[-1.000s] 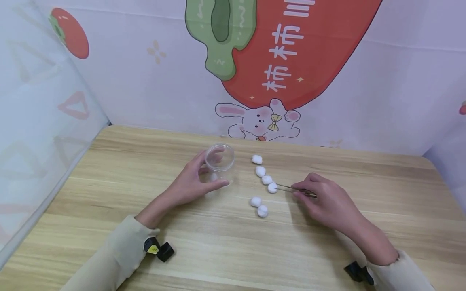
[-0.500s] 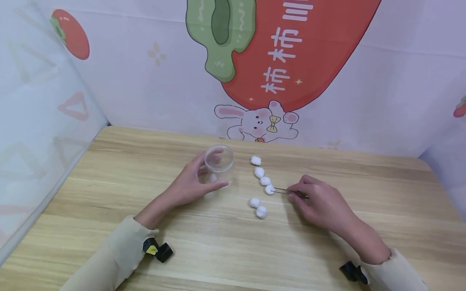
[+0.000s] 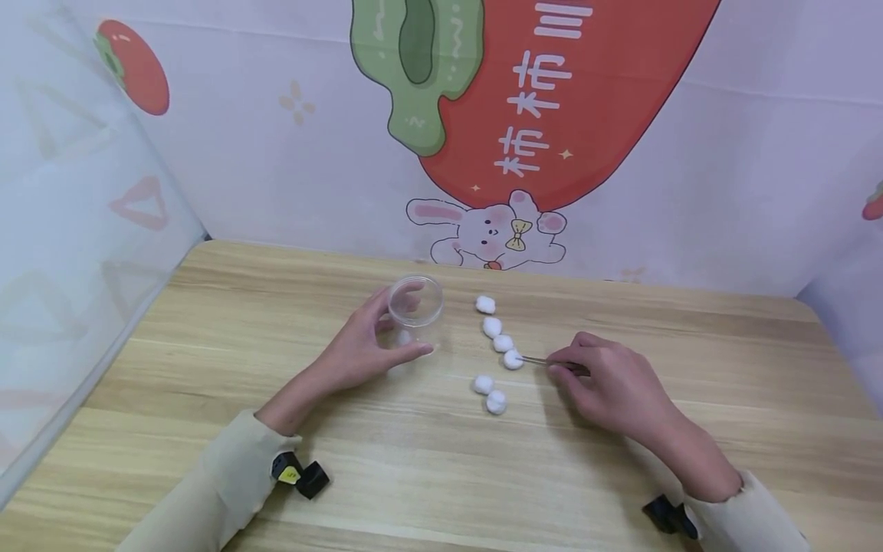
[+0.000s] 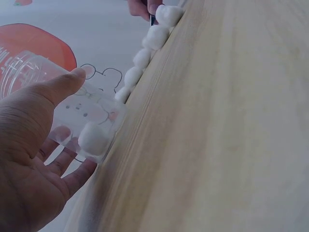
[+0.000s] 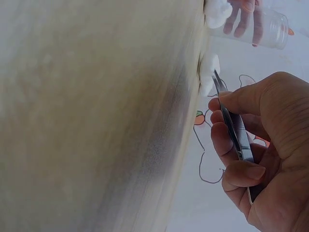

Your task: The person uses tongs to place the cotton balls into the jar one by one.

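— How do the fingers stand?
— Right hand [image 3: 614,383] pinches tweezers [image 5: 236,128], tips close together at a white ball [image 3: 513,360]; left hand [image 3: 355,345] curls round a clear jar [image 3: 419,313]
— And the edges, the room?
— The table [image 3: 428,475] stretches wide rightward past the tweezers; its far edge runs behind the jar, along a printed cloth [image 3: 276,176]
— Inside the jar?
— One loose ball [image 4: 94,138], low down
— Anything crowding?
— A neighbouring ball [image 3: 503,343] touches the tweezered one, others continue that row, and a pair [image 3: 496,403] lies nearer the person
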`<action>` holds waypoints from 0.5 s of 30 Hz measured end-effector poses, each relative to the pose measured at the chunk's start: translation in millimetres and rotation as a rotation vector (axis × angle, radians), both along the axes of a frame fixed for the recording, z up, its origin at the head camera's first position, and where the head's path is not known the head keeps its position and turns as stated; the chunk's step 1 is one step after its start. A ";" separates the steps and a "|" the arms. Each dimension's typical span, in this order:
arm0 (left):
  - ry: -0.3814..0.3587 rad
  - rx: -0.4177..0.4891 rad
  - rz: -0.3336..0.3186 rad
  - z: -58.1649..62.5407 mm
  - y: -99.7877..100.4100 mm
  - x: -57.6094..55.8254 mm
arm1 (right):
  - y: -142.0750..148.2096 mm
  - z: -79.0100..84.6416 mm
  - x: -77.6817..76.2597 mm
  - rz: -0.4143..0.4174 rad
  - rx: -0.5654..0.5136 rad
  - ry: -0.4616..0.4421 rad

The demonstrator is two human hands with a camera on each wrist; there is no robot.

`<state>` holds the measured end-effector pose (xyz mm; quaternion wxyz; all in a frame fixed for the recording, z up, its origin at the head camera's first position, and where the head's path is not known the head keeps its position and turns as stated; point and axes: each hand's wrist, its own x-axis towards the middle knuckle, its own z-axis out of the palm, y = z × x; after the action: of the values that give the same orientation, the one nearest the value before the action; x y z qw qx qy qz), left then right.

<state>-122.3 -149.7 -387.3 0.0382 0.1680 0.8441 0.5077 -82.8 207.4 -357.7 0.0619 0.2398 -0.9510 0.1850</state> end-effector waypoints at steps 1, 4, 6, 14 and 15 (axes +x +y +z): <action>0.001 -0.001 0.000 0.1 -0.1 0.1 | 0.2 -0.2 0.1 0.001 -0.008 0.007; 0.004 -0.003 0.002 0.3 -0.2 0.3 | 0.5 -0.3 0.1 -0.001 -0.028 0.011; 0.007 -0.003 0.002 0.3 -0.4 0.2 | 0.8 0.1 0.3 -0.008 -0.037 0.008; 0.003 0.018 -0.010 -0.7 0.1 -1.1 | 1.5 2.7 1.0 -0.030 -0.056 0.010; 0.002 0.018 -0.010 -0.9 -0.1 -1.2 | 1.5 2.8 1.0 -0.030 -0.062 0.009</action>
<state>-123.5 -149.8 -388.2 0.0385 0.1729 0.8387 0.5150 -81.8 208.9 -354.9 0.0763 0.2241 -0.9481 0.2124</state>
